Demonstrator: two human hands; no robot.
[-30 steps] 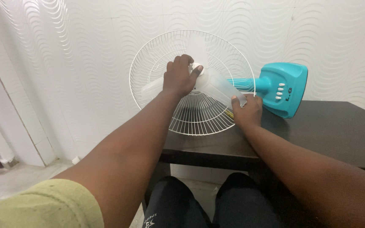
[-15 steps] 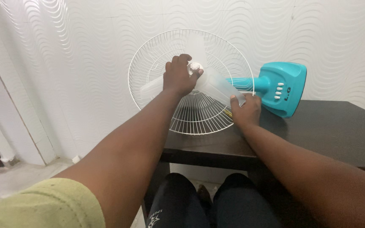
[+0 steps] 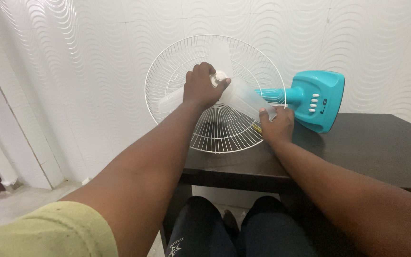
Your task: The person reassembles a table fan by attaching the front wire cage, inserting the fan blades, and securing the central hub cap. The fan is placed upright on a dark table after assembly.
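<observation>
A table fan lies on its side on the dark table, its round white wire guard facing me. Its teal base with small white buttons points right. My left hand reaches into the guard, fingers pinched on the white hub cap at the centre of the clear blades. My right hand grips the tip of the lower right clear blade at the guard's rim.
A white wall with a wavy relief pattern stands close behind the fan. The table's front edge runs just above my knees. A pale floor shows at the lower left.
Almost nothing differs. My left fingers have shifted slightly around the hub cap, and my right hand keeps the same hold on the blade.
</observation>
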